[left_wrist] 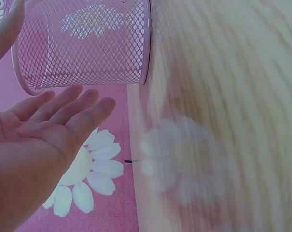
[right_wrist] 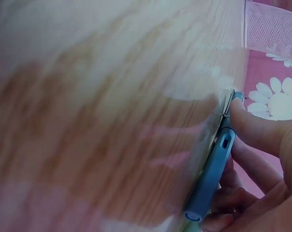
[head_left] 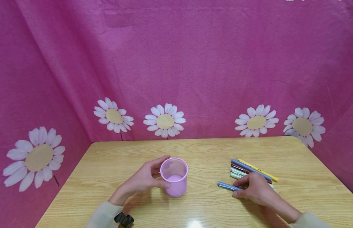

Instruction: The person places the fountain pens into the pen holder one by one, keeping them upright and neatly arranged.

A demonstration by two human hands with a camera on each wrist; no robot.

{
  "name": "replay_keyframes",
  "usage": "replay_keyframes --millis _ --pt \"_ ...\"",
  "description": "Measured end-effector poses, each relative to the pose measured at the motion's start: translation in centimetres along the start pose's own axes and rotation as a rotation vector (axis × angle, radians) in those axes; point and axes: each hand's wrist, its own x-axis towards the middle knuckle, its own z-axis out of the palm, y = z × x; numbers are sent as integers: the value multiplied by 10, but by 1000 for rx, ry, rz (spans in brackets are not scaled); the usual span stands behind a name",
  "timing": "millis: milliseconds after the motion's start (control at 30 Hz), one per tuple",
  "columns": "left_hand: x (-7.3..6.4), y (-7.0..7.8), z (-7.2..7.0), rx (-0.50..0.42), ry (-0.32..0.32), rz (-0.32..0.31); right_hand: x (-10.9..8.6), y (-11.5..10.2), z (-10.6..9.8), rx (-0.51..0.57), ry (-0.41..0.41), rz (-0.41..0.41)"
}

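Observation:
A pink mesh pen cup [head_left: 177,189] stands upright on the wooden table. My left hand [head_left: 146,179] is at its left side, thumb in front and index finger behind the rim. In the left wrist view the fingers [left_wrist: 63,106] of that hand are fairly straight, beside the mesh; firm contact cannot be made out. My right hand [head_left: 259,188] pinches a blue pen [head_left: 225,186] between thumb and fingers, low at the tabletop. The pen's clip and barrel [right_wrist: 211,176] show in the right wrist view. Part of the pen is hidden by the hand.
Just beyond my right hand lies a group of pens: a yellow pen [head_left: 257,169], another blue pen [head_left: 246,166], a dark red one and pale green ones, partly covered by the hand. A pink flowered cloth [head_left: 205,79] borders the table [head_left: 199,152] at the back and sides.

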Motion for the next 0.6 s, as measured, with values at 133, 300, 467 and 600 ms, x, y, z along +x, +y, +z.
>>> replay_keyframes --millis 133,300,467,600 --pt "1 0 2 -9 2 6 1 -1 1 -15 1 -11" --pt "1 1 3 -19 8 -4 1 -1 2 -13 -5 -21" --pt "0 2 3 -24 12 -12 2 -1 2 -4 -14 -44" --pt "1 2 4 -29 14 -11 2 -1 2 -1 -19 -46"
